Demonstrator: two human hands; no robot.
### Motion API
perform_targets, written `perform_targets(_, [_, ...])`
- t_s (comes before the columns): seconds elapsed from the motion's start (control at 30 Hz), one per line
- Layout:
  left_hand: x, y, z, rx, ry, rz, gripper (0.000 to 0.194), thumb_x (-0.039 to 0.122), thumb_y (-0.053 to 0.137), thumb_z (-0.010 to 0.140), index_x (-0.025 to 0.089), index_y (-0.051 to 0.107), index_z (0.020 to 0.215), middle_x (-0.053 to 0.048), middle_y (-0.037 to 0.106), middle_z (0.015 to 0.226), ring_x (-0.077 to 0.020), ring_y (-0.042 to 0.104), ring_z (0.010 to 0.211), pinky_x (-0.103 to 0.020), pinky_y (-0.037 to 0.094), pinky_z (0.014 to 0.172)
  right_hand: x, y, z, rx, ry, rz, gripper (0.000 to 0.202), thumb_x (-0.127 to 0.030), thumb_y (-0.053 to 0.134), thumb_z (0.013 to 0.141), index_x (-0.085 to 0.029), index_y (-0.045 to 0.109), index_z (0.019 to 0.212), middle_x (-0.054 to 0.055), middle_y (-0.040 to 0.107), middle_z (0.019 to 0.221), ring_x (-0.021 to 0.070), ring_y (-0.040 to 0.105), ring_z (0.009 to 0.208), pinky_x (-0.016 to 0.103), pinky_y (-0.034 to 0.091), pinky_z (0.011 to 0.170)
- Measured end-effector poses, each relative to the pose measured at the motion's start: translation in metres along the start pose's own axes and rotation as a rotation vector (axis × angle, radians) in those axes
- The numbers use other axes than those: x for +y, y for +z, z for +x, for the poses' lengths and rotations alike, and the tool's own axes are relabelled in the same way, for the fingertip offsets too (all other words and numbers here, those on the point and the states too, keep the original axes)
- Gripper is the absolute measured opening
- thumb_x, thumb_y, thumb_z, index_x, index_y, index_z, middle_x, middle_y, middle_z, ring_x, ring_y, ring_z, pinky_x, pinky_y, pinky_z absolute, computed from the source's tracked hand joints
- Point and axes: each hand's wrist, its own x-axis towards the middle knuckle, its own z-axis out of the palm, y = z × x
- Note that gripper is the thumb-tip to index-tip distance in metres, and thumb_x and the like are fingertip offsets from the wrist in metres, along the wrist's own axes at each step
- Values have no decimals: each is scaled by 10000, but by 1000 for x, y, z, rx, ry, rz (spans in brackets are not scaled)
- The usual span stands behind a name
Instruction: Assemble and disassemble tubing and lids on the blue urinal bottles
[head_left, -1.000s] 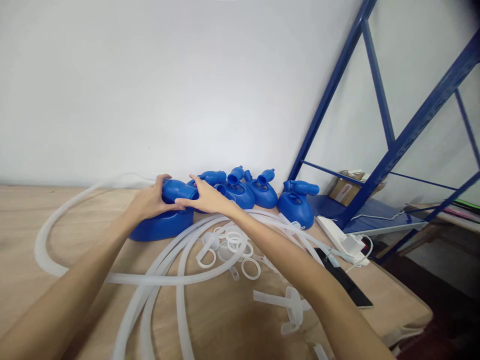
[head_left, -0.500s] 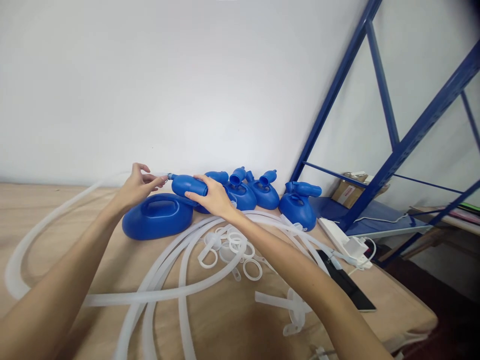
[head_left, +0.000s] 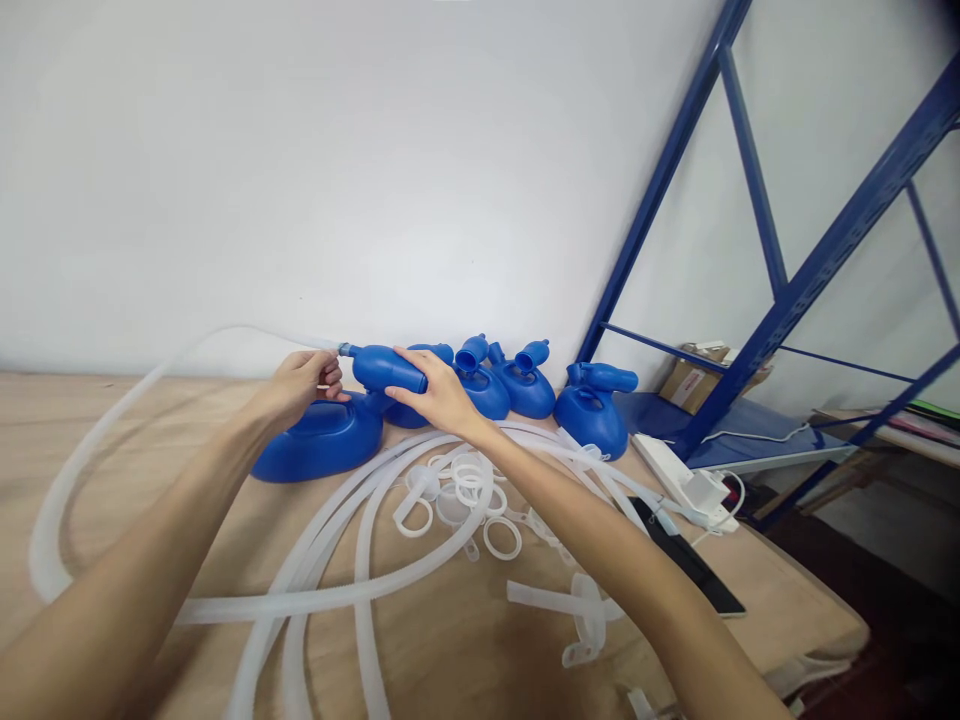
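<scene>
A blue plastic urinal bottle (head_left: pixel 319 445) with a loop handle rests on the table near the wall, its bulb-shaped blue head (head_left: pixel 382 368) lying sideways above it. My right hand (head_left: pixel 442 395) is wrapped round the open end of that head. At the head's narrow nozzle, my left hand (head_left: pixel 311 382) has its fingers curled and pinched on the end of a translucent hose (head_left: pixel 97 440). A small ring or clamp (head_left: pixel 344 350) sits where hose and nozzle meet; its detail is too small to tell. The hose loops out to the left and back under my left forearm.
Several more blue urinal bottles (head_left: pixel 592 420) line the wall to the right. Hoses (head_left: pixel 300 570), white rings and caps (head_left: pixel 501 538) lie mid-table. A dark tablet (head_left: pixel 697 565), a white power strip (head_left: pixel 679 475) and a blue metal shelf (head_left: pixel 750 430) stand right.
My left hand has moved right and its fingers have closed at the nozzle end of the hose. My right hand and the blue head have shifted slightly right.
</scene>
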Motion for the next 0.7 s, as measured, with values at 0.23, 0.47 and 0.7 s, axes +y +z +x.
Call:
perform_targets(0.23, [-6,5,7,92,-24,-46,320,425,561,856,259,359,672,21,413,632,-160,466,577,-498,645,842,-2,-1,-10,-16,-89,-254,544,-316,628,1031,-292,553,1569,87,529,1617,303,489,1468,485,429,1240])
perform_targets(0.47, [4,-14,-3,-26,-62,313,467,674,660,798,216,606,725,-73,649,728,-269,653,687,-492,627,760,7,-14,-9,-5,-100,-184,601,-309,698,986,-268,543,1565,112,567,1552,287,544,1431,466,442,1232])
perform_targets(0.7, [24,-9,-16,45,735,996,761,783,511,884,197,645,1351,-160,655,1416,-383,571,1358,-641,274,1264,10,-54,-2,-75,-241,1,565,-394,782,930,-243,635,1455,112,657,1426,286,630,1331,507,473,1190])
